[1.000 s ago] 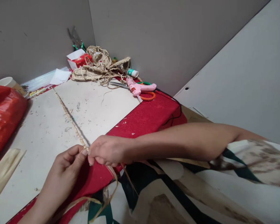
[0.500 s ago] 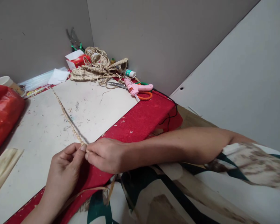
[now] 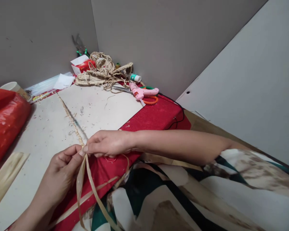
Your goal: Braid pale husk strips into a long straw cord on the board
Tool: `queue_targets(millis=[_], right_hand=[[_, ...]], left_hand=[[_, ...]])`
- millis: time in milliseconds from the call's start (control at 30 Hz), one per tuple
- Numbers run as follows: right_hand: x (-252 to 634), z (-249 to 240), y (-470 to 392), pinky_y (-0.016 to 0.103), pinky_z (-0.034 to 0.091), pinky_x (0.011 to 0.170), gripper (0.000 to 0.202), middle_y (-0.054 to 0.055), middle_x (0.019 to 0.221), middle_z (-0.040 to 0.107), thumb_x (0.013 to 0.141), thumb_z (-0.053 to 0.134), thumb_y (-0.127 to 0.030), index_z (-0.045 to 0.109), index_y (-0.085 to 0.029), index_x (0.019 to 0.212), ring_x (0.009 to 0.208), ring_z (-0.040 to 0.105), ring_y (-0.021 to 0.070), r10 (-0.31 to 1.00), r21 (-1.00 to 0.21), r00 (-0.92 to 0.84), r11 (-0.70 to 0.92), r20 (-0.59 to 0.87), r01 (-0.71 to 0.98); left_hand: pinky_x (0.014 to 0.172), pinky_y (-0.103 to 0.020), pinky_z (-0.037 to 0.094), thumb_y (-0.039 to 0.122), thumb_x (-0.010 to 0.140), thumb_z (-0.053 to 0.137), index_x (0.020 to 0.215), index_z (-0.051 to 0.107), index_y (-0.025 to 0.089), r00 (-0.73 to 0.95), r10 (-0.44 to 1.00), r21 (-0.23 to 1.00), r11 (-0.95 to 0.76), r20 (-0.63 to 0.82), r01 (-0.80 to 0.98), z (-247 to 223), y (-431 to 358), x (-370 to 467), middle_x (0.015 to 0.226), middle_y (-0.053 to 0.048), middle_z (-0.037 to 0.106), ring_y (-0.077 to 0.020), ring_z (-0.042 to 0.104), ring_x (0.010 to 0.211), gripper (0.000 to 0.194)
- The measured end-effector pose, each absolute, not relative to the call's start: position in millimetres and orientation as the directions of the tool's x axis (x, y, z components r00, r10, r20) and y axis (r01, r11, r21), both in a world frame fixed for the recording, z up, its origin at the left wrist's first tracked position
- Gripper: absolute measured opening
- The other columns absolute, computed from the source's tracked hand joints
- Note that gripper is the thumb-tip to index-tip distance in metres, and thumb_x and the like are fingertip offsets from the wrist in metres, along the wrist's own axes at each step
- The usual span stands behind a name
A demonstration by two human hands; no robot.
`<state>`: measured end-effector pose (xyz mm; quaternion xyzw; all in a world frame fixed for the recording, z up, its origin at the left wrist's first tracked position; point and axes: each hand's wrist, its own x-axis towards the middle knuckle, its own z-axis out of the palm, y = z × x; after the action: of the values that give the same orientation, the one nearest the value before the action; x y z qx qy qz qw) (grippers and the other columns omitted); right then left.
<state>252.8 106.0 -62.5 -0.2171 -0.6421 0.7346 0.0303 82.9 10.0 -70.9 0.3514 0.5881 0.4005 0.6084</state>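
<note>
A thin straw-coloured braid (image 3: pixel 73 125) runs from the far edge of the white board (image 3: pixel 106 112) toward me. At its near end my left hand (image 3: pixel 62 166) pinches it between thumb and forefinger. My right hand (image 3: pixel 106 142) touches the same spot, its thumb and fingers closed on the strands beside my left thumb. Below the pinch, flat loose straw strands (image 3: pixel 92 184) hang down over the red cloth (image 3: pixel 156 112) and my patterned clothing. Which strand sits in which fingers is hidden.
A pink glue gun (image 3: pixel 141 92) lies on orange-handled scissors (image 3: pixel 150 101). Bundled braided cord (image 3: pixel 93 78), a red-and-white box (image 3: pixel 83 64) and a glue stick (image 3: pixel 135 77) stand behind. At left are a red plastic bag (image 3: pixel 7 122) and pale husk strips (image 3: pixel 6 176).
My right hand has moved slightly up and left, its thumb now over the pinch. Loose strands now show hanging below my hands. The view has shifted a little.
</note>
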Motion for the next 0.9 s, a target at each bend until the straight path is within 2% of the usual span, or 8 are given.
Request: queue_targets(millis=[200, 333, 433, 533, 600, 667, 767, 900], right_hand=[[249.0, -64.3, 114.0, 0.015, 0.017, 0.032, 0.042, -0.01, 0.042, 0.029, 0.089, 0.053, -0.046, 0.044, -0.015, 0.063, 0.034, 0.02, 0.0026, 0.212, -0.889, -0.876, -0.254, -0.434, 0.38], [247.6, -68.7, 110.5, 0.014, 0.012, 0.033, 0.041, -0.012, 0.041, 0.023, 0.089, 0.054, -0.045, 0.042, -0.016, 0.063, 0.035, 0.013, 0.002, 0.148, -0.843, -0.901, -0.441, -0.407, 0.309], [247.3, -73.6, 101.1, 0.016, 0.014, 0.033, 0.036, -0.012, 0.039, 0.023, 0.088, 0.055, -0.043, 0.05, -0.015, 0.066, 0.035, 0.013, 0.003, 0.291, -0.863, -0.876, -0.451, -0.385, 0.229], [245.1, -80.9, 91.4, 0.018, 0.019, 0.036, 0.031, -0.01, 0.039, 0.028, 0.087, 0.057, -0.038, 0.059, -0.013, 0.069, 0.036, 0.02, 0.0044, 0.494, -0.932, -0.807, -0.316, -0.323, 0.18], [242.3, -86.7, 86.4, 0.018, 0.025, 0.042, 0.027, -0.006, 0.045, 0.041, 0.087, 0.057, -0.032, 0.062, -0.012, 0.069, 0.043, 0.031, 0.0045, 0.588, -0.965, -0.772, -0.225, -0.243, 0.132], [239.8, -91.4, 82.6, 0.017, 0.03, 0.048, 0.026, -0.004, 0.054, 0.049, 0.086, 0.058, -0.027, 0.061, -0.011, 0.066, 0.051, 0.038, 0.0047, 0.642, -0.981, -0.745, -0.173, -0.181, 0.089], [238.8, -93.2, 77.7, 0.018, 0.03, 0.048, 0.034, -0.004, 0.051, 0.046, 0.089, 0.053, -0.029, 0.054, -0.012, 0.059, 0.048, 0.033, 0.0047, 0.605, -0.976, -0.777, -0.213, -0.176, 0.056], [239.4, -90.0, 72.9, 0.018, 0.029, 0.043, 0.041, -0.003, 0.044, 0.045, 0.092, 0.043, -0.025, 0.051, -0.013, 0.053, 0.041, 0.033, 0.0047, 0.511, -0.948, -0.834, -0.316, -0.208, 0.042]], left_hand=[[0.072, -0.022, 0.047, 0.031, 0.082, 0.065, 0.093, 0.071, 0.022, 0.016, 0.965, 0.915, 0.242, -0.261, 0.322, -67.8, 7.3, 83.0, 0.086, -0.001, 0.07, -0.0177, 0.059, 0.078, 0.015], [0.075, -0.021, 0.045, 0.036, 0.084, 0.061, 0.096, 0.07, 0.024, 0.024, 0.986, 0.857, 0.13, -0.163, 0.499, -60.8, 5.4, 81.2, 0.087, 0.0, 0.07, -0.018, 0.059, 0.078, 0.019], [0.074, -0.022, 0.046, 0.041, 0.087, 0.056, 0.097, 0.07, 0.024, 0.07, 0.979, 0.843, 0.127, -0.191, 0.522, -55.3, 5.8, 80.0, 0.087, -0.001, 0.07, -0.018, 0.059, 0.076, 0.024], [0.073, -0.021, 0.047, 0.044, 0.086, 0.057, 0.094, 0.069, 0.024, 0.09, 0.968, 0.849, 0.157, -0.232, 0.504, -50.4, 6.5, 80.8, 0.083, -0.001, 0.068, -0.0184, 0.06, 0.077, 0.026], [0.059, -0.02, 0.045, 0.048, 0.085, 0.057, 0.086, 0.068, 0.023, 0.074, 0.953, 0.853, 0.227, -0.294, 0.471, -48.0, 5.7, 83.0, 0.068, 0.0, 0.062, -0.0151, 0.056, 0.062, 0.028], [0.044, -0.019, 0.037, 0.051, 0.085, 0.054, 0.077, 0.065, 0.021, 0.057, 0.925, 0.842, 0.315, -0.376, 0.438, -46.8, 3.1, 86.9, 0.054, 0.002, 0.054, -0.011, 0.046, 0.046, 0.033], [0.038, -0.019, 0.032, 0.055, 0.085, 0.05, 0.075, 0.061, 0.019, 0.0, 0.897, 0.813, 0.4, -0.442, 0.424, -47.7, -2.8, 95.7, 0.048, 0.002, 0.053, -0.0099, 0.042, 0.039, 0.039], [0.042, -0.021, 0.041, 0.057, 0.086, 0.047, 0.087, 0.059, 0.019, -0.08, 0.9, 0.812, 0.422, -0.428, 0.403, -54.2, -9.4, 107.6, 0.059, -0.001, 0.063, -0.0127, 0.052, 0.044, 0.04]])
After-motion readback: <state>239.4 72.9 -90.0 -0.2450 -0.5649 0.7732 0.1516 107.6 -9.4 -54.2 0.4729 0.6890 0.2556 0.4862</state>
